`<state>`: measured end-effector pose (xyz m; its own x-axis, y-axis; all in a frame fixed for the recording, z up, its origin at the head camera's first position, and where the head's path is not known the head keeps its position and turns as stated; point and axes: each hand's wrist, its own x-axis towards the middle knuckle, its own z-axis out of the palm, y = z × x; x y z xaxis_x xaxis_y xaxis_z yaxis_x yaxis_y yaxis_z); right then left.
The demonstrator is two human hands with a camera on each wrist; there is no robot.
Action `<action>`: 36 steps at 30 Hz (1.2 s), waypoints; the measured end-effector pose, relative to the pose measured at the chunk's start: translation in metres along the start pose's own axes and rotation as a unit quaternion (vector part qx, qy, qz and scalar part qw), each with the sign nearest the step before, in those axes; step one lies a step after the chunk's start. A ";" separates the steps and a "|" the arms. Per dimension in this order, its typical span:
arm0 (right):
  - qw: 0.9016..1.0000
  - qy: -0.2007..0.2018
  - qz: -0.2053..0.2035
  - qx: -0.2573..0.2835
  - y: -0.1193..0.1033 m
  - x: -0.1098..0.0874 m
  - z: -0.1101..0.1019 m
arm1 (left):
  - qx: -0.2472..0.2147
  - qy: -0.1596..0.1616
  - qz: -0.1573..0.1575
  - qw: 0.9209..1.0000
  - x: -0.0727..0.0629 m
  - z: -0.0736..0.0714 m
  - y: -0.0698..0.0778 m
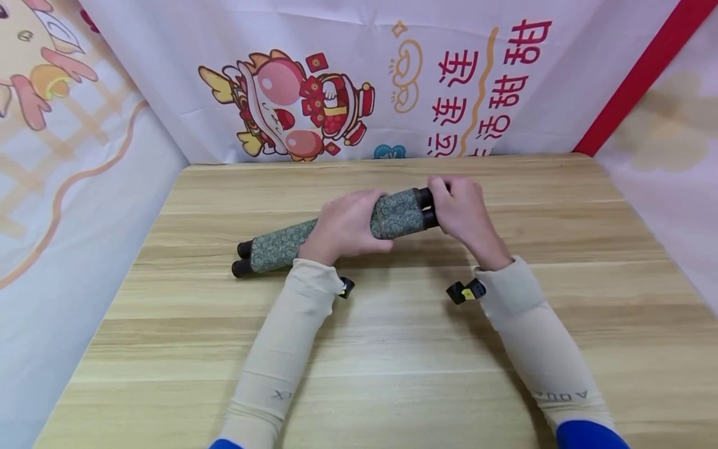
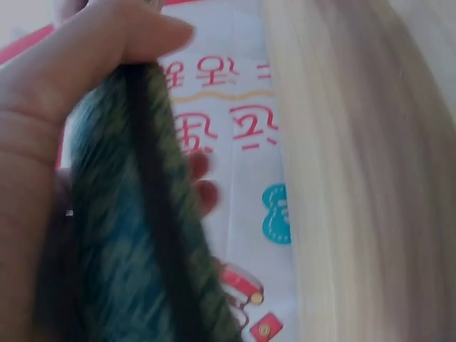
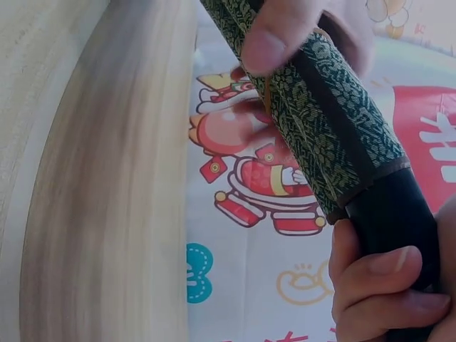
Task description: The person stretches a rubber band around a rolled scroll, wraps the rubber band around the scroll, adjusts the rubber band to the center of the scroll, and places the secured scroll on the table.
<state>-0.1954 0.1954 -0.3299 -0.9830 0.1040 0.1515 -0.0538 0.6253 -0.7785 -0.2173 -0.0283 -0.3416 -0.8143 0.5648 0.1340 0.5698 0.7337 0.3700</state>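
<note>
A rolled scroll (image 1: 280, 245) with a green patterned brocade cover lies slantwise across both hands in the head view. Two dark roller ends (image 1: 242, 268) stick out side by side at its left. My left hand (image 1: 349, 226) grips the scroll around its middle, the thumb on the near side. At the right end, my right hand (image 1: 462, 206) holds the dark roller ends, and its curled fingers (image 3: 385, 285) show in the right wrist view. The left wrist view shows the brocade (image 2: 117, 214) with a dark band close up. Whether the scroll's left end touches the table cannot be told.
A light wood-grain table (image 1: 392, 349) lies under the arms. Behind it hangs a white printed cloth (image 1: 359, 37) with a cartoon figure and red characters; more printed cloth (image 1: 50, 156) covers the left side. Small black devices (image 1: 467, 291) sit at both cuffs.
</note>
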 end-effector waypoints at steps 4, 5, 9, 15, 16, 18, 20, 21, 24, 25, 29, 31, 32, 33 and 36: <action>1.000 0.013 -0.012 -0.007 -0.001 -0.002 0.002 | 0.001 0.038 0.006 0.999 0.003 0.008 0.007; 1.000 0.014 -0.013 -0.006 -0.001 -0.002 0.002 | 0.001 0.042 0.004 0.999 0.003 0.009 0.008; 1.000 0.006 -0.004 0.002 0.002 0.000 0.002 | -0.004 0.026 -0.002 1.000 0.004 0.009 0.003; 1.000 -0.006 0.015 0.010 0.006 0.003 -0.002 | -0.020 -0.022 -0.023 0.999 0.002 0.001 -0.007; 1.000 -0.006 0.016 0.009 0.006 0.004 -0.003 | -0.016 -0.029 -0.030 0.999 0.002 0.000 -0.009; 1.000 -0.005 0.015 0.009 0.005 0.004 -0.004 | -0.001 -0.035 -0.040 0.999 0.001 -0.002 -0.009; 1.000 0.000 0.012 0.004 0.005 0.004 -0.004 | 0.013 -0.032 -0.038 0.999 0.000 -0.002 -0.007; 1.000 0.002 0.011 0.002 0.004 0.004 -0.004 | 0.015 -0.025 -0.031 0.999 0.000 -0.002 -0.006; 1.000 0.012 0.003 -0.006 0.002 0.003 -0.003 | 0.009 0.011 -0.001 1.000 0.003 0.002 0.000; 1.000 0.017 -0.001 -0.010 0.002 0.003 -0.002 | 0.006 0.025 0.009 1.000 0.003 0.004 0.001; 1.000 0.013 -0.007 -0.007 0.000 0.003 -0.003 | -0.002 0.037 0.009 0.999 0.005 0.006 0.001; 1.000 0.007 0.000 -0.003 0.001 0.004 -0.006 | -0.006 0.017 -0.010 1.000 0.003 0.004 -0.003; 1.000 0.002 0.006 0.001 0.002 0.004 -0.007 | -0.008 0.004 -0.022 1.000 0.002 0.003 -0.006; 1.000 0.000 0.012 0.002 0.002 0.004 -0.009 | -0.009 -0.008 -0.034 0.999 0.001 0.002 -0.008; 1.000 0.001 0.021 0.002 0.003 0.004 -0.012 | -0.008 -0.030 -0.051 0.998 -0.001 -0.002 -0.012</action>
<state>-0.1979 0.2070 -0.3244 -0.9842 0.1309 0.1192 -0.0130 0.6180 -0.7861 -0.2237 -0.0388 -0.3447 -0.8595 0.5096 0.0393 0.4820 0.7826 0.3940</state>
